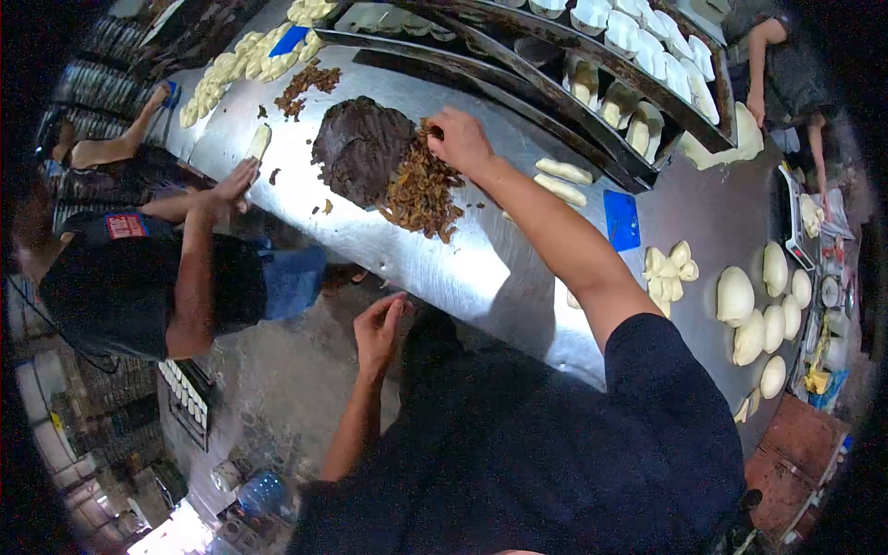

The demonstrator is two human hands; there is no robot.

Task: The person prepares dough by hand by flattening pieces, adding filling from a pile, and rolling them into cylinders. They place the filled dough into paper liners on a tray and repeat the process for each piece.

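Observation:
My right hand reaches over the metal table to the upper edge of a heap of brown chopped filling. Its fingers are pinched together at the heap; what they hold is hidden. Against the heap's left side lies a large dark brown mass. My left hand is off the table's near edge, thumb and fingertips pressed together, and whatever is between them is too small to make out. A smaller pile of brown pieces lies farther back.
Metal trays with paper-lined moulds stand along the back. Right of my arm are a blue scraper, dough balls and a scale. A co-worker rolls a dough piece at left; other people are at both far sides.

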